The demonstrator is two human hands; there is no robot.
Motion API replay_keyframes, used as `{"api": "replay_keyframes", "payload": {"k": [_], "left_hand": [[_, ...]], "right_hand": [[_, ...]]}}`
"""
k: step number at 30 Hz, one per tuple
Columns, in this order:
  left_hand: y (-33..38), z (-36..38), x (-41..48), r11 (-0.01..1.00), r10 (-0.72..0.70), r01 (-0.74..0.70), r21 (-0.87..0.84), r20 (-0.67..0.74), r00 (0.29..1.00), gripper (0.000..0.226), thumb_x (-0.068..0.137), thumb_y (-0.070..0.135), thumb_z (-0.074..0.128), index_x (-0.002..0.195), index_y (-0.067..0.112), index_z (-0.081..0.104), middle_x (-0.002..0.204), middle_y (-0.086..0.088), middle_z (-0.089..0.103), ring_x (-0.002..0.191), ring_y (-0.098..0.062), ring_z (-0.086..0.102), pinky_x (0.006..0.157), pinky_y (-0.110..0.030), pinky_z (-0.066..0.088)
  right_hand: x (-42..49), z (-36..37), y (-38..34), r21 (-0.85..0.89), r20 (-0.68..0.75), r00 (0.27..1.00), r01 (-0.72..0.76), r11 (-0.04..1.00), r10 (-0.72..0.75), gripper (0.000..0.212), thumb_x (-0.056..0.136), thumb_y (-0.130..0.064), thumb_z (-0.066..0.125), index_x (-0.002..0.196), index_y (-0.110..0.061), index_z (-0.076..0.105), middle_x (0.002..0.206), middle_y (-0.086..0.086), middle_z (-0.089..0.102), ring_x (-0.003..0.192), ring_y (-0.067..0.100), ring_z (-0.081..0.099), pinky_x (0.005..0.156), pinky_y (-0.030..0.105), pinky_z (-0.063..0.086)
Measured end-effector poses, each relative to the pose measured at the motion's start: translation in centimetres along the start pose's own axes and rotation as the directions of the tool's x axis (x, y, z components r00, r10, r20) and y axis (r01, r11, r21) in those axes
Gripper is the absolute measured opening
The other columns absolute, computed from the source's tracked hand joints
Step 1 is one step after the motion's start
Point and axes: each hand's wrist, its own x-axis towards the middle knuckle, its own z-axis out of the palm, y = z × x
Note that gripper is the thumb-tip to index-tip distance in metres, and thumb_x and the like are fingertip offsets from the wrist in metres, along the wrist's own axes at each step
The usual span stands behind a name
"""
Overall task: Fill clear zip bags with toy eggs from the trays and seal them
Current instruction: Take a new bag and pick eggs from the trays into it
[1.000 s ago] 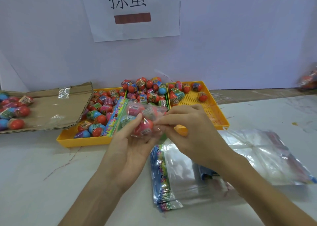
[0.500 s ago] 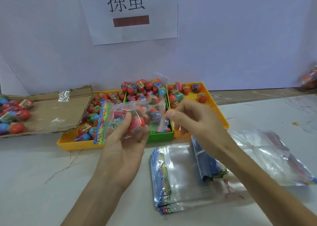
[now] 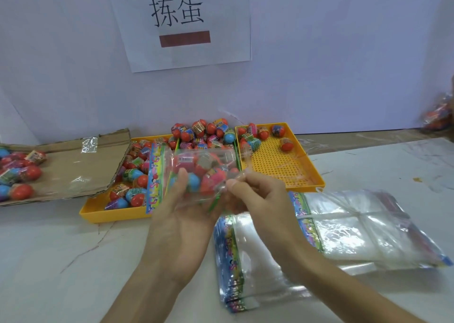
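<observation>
Zip bag is up off the table, held just left of the perforated yellow tray and overlapping that tray's left edge in the view. It's packed with toy eggs, pink, red and blue, showing through the clear film. Its printed colour strip stands upright on the side away from the tray.

Left hand cradles the bag from below, thumb pressed on its front face, fingers wrapped behind. Right hand pinches the bag's tray-side edge between thumb and fingertips. The two hands sit close together, both clamped on that one bag; whether the zip is closed, I cannot tell.

Left of the perforated tray there's a heap of loose eggs, and further left a second yellow tray full of them, with a cardboard flap beyond it. Nearer the camera than the perforated tray lies a stack of empty zip bags, with a tied bundle of bags beside it. Only a few eggs sit at the perforated tray's far end.
</observation>
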Motion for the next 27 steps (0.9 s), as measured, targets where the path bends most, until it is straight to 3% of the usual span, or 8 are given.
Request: {"api": "replay_keyframes", "payload": {"k": [4, 8, 11, 14, 17, 20, 23, 27], "left_hand": [[0.8, -0.5, -0.1, 0.993, -0.013, 0.013, -0.118, 0.003, 1.000, 0.065, 0.080, 0.052, 0.075, 0.134, 0.018, 0.067, 0.145, -0.014, 0.058, 0.133, -0.033, 0.057, 0.101, -0.043, 0.054], [1.2, 0.0, -0.5, 0.995, -0.087, 0.083, 0.062, 0.059, 0.994, 0.062, 0.080, 0.061, 0.067, 0.128, 0.022, 0.071, 0.139, -0.007, 0.064, 0.126, -0.026, 0.063, 0.095, -0.038, 0.057], [0.8, 0.3, -0.5, 0.982, -0.143, 0.134, 0.129, 0.058, 0.988, 0.080, 0.066, 0.057, 0.086, 0.133, 0.018, 0.067, 0.139, -0.009, 0.064, 0.124, -0.027, 0.064, 0.097, -0.038, 0.056], [0.4, 0.4, -0.7, 0.977, -0.193, 0.181, 0.116, 0.095, 0.977, 0.088, 0.062, 0.057, 0.090, 0.136, 0.017, 0.064, 0.141, -0.011, 0.062, 0.127, -0.028, 0.062, 0.092, -0.035, 0.059], [0.1, 0.6, -0.4, 0.951, -0.203, 0.175, 0.253, 0.089, 0.975, 0.066, 0.072, 0.057, 0.081, 0.129, 0.024, 0.070, 0.137, -0.006, 0.066, 0.124, -0.025, 0.064, 0.090, -0.036, 0.057], [-0.3, 1.0, 0.6, 0.874, -0.172, 0.174, 0.453, -0.047, 0.984, 0.050, 0.085, 0.043, 0.068, 0.127, 0.016, 0.070, 0.134, -0.012, 0.066, 0.115, -0.027, 0.067, 0.096, -0.046, 0.052], [-0.9, 0.6, 0.6, 0.822, -0.023, 0.044, 0.567, -0.044, 0.999, 0.037, 0.080, 0.039, 0.072, 0.112, 0.020, 0.075, 0.116, -0.014, 0.071, 0.095, -0.026, 0.070, 0.073, -0.037, 0.060], [-0.9, 0.0, 0.0, 0.774, 0.138, -0.095, 0.626, -0.020, 0.990, 0.024, 0.081, 0.036, 0.076, 0.103, 0.027, 0.079, 0.106, -0.002, 0.076, 0.098, -0.022, 0.073, 0.073, -0.033, 0.061]], "right_hand": [[1.1, -1.6, -1.5, 0.032, -0.135, 0.985, 0.110, 0.993, -0.104, 0.018, 0.082, -0.016, 0.063, 0.065, -0.014, 0.071, 0.067, 0.003, 0.066, 0.068, 0.017, 0.063, 0.068, 0.035, 0.059], [2.1, -3.6, -2.7, 0.053, -0.193, 0.967, 0.182, 0.982, -0.168, 0.014, 0.078, -0.008, 0.063, 0.067, -0.001, 0.060, 0.081, 0.024, 0.067, 0.074, 0.033, 0.062, 0.071, 0.050, 0.057], [2.3, -3.9, -3.0, 0.012, -0.191, 0.964, 0.191, 0.982, -0.185, 0.021, 0.077, -0.008, 0.067, 0.062, -0.016, 0.055, 0.073, 0.023, 0.058, 0.065, 0.025, 0.055, 0.061, 0.038, 0.053], [2.3, -3.8, -2.8, -0.046, -0.177, 0.960, 0.213, 0.976, -0.218, 0.018, 0.075, -0.009, 0.071, 0.069, -0.019, 0.057, 0.071, 0.013, 0.062, 0.064, 0.020, 0.056, 0.059, 0.033, 0.050], [2.2, -3.6, -2.8, -0.049, -0.162, 0.964, 0.205, 0.978, -0.210, 0.021, 0.073, -0.010, 0.070, 0.081, -0.028, 0.063, 0.073, 0.002, 0.067, 0.068, 0.018, 0.061, 0.065, 0.035, 0.053], [2.1, -3.4, -2.9, -0.059, -0.060, 0.977, 0.202, 0.978, -0.205, 0.024, 0.075, -0.005, 0.063, 0.093, -0.020, 0.065, 0.075, 0.004, 0.070, 0.073, 0.020, 0.065, 0.066, 0.031, 0.055], [1.9, -3.1, -2.8, -0.109, 0.009, 0.980, 0.198, 0.974, -0.199, 0.025, 0.079, -0.005, 0.061, 0.100, -0.017, 0.066, 0.078, 0.003, 0.070, 0.075, 0.018, 0.067, 0.066, 0.023, 0.053], [1.8, -3.1, -2.5, -0.170, -0.016, 0.979, 0.197, 0.965, -0.203, 0.019, 0.082, -0.010, 0.070, 0.097, -0.022, 0.067, 0.076, -0.005, 0.063, 0.071, 0.009, 0.061, 0.063, 0.019, 0.051]]}}
